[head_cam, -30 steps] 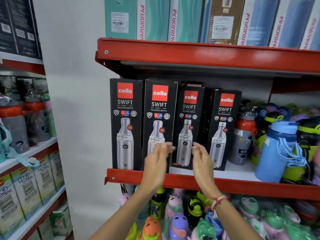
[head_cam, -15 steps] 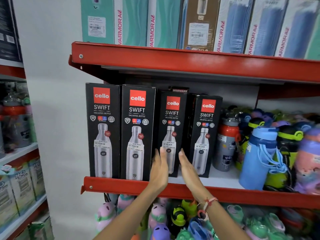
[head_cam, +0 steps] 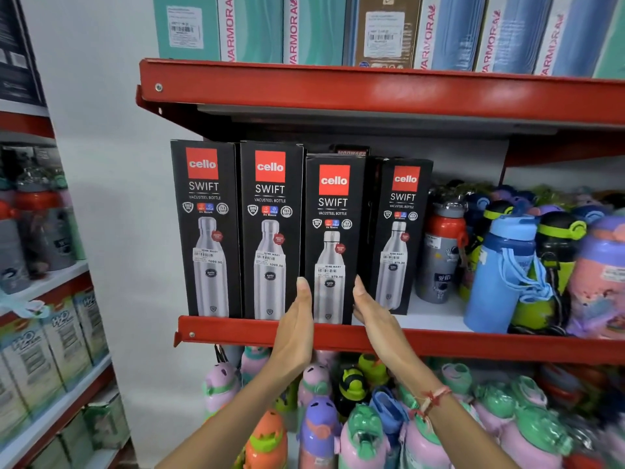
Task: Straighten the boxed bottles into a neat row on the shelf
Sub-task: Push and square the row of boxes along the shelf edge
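Four black boxed bottles stand on the red-edged shelf (head_cam: 236,330). The first box (head_cam: 204,198) and second box (head_cam: 270,201) are flush at the front edge. My left hand (head_cam: 297,323) and my right hand (head_cam: 372,311) press flat against the two sides of the third box (head_cam: 333,204), low down, holding it between the palms. This box stands at the front edge, touching the second one. The fourth box (head_cam: 402,204) sits farther back, slightly turned, with a gap beside the third. Another dark box is partly hidden behind them.
Loose bottles crowd the shelf to the right: a grey red-capped bottle (head_cam: 443,255) next to the fourth box, then a blue bottle (head_cam: 504,269). The upper shelf (head_cam: 372,91) hangs close overhead. Children's bottles (head_cam: 318,431) fill the level below. A second rack (head_cam: 50,286) stands left.
Both hands went from loosely curled in front of the third box to flat on its sides. The box has come forward to the shelf's front edge, level with the first two.
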Demonstrator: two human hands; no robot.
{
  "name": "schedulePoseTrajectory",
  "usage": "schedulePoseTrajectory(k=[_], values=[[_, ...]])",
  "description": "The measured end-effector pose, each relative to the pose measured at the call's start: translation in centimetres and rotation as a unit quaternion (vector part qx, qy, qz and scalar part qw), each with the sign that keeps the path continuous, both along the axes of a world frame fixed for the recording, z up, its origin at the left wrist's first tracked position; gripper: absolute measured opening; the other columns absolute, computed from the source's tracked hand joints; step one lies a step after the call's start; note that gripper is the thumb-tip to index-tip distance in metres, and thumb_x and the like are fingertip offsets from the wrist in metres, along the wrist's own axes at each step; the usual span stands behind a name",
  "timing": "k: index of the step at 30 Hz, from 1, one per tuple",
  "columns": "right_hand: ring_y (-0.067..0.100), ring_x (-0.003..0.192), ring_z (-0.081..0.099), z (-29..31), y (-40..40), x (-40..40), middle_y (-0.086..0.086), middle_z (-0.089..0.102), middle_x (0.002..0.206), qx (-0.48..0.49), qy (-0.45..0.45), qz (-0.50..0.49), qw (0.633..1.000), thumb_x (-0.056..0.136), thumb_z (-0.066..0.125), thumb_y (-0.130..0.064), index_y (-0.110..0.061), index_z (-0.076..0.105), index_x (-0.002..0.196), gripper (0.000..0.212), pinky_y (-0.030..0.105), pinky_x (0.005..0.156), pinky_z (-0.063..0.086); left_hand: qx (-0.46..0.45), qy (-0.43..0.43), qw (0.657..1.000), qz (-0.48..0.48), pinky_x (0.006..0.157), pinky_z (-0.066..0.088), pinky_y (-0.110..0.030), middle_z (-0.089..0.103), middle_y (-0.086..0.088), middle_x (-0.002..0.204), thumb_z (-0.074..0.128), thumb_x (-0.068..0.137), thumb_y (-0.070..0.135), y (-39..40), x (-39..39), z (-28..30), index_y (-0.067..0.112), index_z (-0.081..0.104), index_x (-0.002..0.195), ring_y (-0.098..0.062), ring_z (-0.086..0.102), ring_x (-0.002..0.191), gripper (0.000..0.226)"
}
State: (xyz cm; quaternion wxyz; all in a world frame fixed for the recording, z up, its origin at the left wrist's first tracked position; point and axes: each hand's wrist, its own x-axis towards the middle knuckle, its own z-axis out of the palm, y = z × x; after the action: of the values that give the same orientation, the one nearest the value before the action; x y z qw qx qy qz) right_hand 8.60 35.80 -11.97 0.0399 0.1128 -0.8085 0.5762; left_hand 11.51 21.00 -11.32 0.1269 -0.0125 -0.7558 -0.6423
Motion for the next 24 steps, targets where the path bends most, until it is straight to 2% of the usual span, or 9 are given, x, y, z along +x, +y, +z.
schedulePoseTrajectory(k=[4, 9, 11, 14, 16, 19, 21, 23, 24], values=[[0.012, 0.138, 0.036, 0.0, 0.3, 0.2, -0.015, 0.031, 0.153, 0.005, 0.005, 0.001, 1.0, 0.077, 0.025, -0.083, -0.065, 0.016, 0.136, 0.062, 0.042, 0.118, 0.021, -0.014, -0.012, 1.0, -0.011, 0.119, 0.013, -0.039, 0.027, 0.002, 0.157, 0.004, 0.057, 0.096, -0.4, -0.2, -0.1, 0.027, 0.024, 0.149, -0.015, 0.026, 0.144, 0.117], [0.013, 0.138, 0.038, 0.4, 0.7, -0.3, -0.014, 0.033, 0.152, 0.019, 0.008, 0.01, 1.0, 0.076, 0.026, -0.082, -0.055, 0.02, 0.142, 0.071, 0.04, 0.118, 0.021, -0.022, -0.005, 1.0, -0.014, 0.117, 0.016, -0.037, 0.031, 0.002, 0.156, 0.005, 0.066, 0.091, -0.5, -0.5, -0.1, 0.027, 0.027, 0.148, -0.014, 0.029, 0.143, 0.107], [0.013, 0.136, 0.041, 0.3, 1.1, -0.4, -0.013, 0.037, 0.15, 0.021, 0.019, 0.012, 1.0, 0.078, 0.028, -0.079, -0.049, 0.028, 0.144, 0.072, 0.04, 0.117, 0.023, -0.052, 0.051, 0.996, 0.041, 0.109, 0.023, -0.029, 0.042, 0.004, 0.148, 0.009, 0.078, 0.081, 0.1, 0.0, -0.4, 0.025, 0.036, 0.145, -0.01, 0.037, 0.135, 0.091], [0.011, 0.123, 0.054, 0.1, 1.8, -0.5, -0.005, 0.055, 0.139, -0.023, 0.069, -0.068, 0.995, 0.093, 0.035, -0.057, -0.033, 0.05, 0.137, 0.053, 0.038, 0.111, 0.034, -0.091, 0.196, 0.967, 0.135, 0.099, 0.03, -0.019, 0.049, 0.008, 0.128, 0.023, 0.096, 0.054, 1.5, 0.8, -0.3, 0.025, 0.05, 0.13, -0.006, 0.046, 0.122, 0.052], [0.01, 0.118, 0.055, 0.0, 2.4, -0.8, -0.003, 0.058, 0.134, -0.057, 0.103, -0.138, 0.983, 0.097, 0.037, -0.046, -0.027, 0.055, 0.133, 0.044, 0.034, 0.104, 0.04, -0.087, 0.252, 0.958, 0.104, 0.098, 0.035, -0.019, 0.052, 0.008, 0.119, 0.031, 0.099, 0.041, 2.5, 0.8, 0.1, 0.022, 0.054, 0.122, -0.004, 0.049, 0.116, 0.038], [0.012, 0.122, 0.042, -0.7, 3.1, -1.3, 0.002, 0.046, 0.141, -0.04, 0.104, -0.183, 0.977, 0.098, 0.036, -0.044, -0.026, 0.043, 0.139, 0.045, 0.031, 0.101, 0.033, -0.096, 0.191, 0.976, -0.035, 0.106, 0.035, -0.023, 0.05, 0.008, 0.134, 0.029, 0.1, 0.045, 5.0, 0.7, -0.3, 0.024, 0.045, 0.135, 0.004, 0.043, 0.124, 0.044], [0.018, 0.138, 0.028, -0.4, 3.4, -2.1, 0.003, 0.03, 0.153, -0.042, 0.065, -0.178, 0.981, 0.097, 0.036, -0.047, -0.026, 0.028, 0.148, 0.056, 0.037, 0.11, 0.024, -0.081, 0.091, 0.989, -0.084, 0.117, 0.019, -0.029, 0.028, 0.007, 0.156, 0.022, 0.095, 0.057, 6.2, -1.1, -0.2, 0.025, 0.024, 0.149, -0.001, 0.024, 0.14, 0.063], [0.016, 0.146, 0.013, 0.7, 8.8, -5.4, -0.005, 0.013, 0.16, -0.037, 0.058, -0.145, 0.987, 0.097, 0.033, -0.051, -0.03, 0.011, 0.152, 0.063, 0.039, 0.117, 0.015, -0.057, 0.023, 0.994, -0.095, 0.121, 0.006, -0.037, 0.009, 0.006, 0.162, 0.013, 0.089, 0.066, 12.6, -4.3, 1.4, 0.024, 0.008, 0.153, -0.008, 0.005, 0.147, 0.077], [0.015, 0.147, 0.01, 0.8, 8.8, -6.0, -0.009, 0.008, 0.161, -0.038, 0.042, -0.129, 0.99, 0.096, 0.03, -0.053, -0.032, 0.005, 0.153, 0.065, 0.04, 0.118, 0.014, -0.052, -0.003, 0.994, -0.091, 0.121, 0.004, -0.038, 0.005, 0.006, 0.162, 0.01, 0.087, 0.068, 12.5, -4.8, 1.5, 0.024, 0.005, 0.153, -0.01, 0.002, 0.148, 0.079]])
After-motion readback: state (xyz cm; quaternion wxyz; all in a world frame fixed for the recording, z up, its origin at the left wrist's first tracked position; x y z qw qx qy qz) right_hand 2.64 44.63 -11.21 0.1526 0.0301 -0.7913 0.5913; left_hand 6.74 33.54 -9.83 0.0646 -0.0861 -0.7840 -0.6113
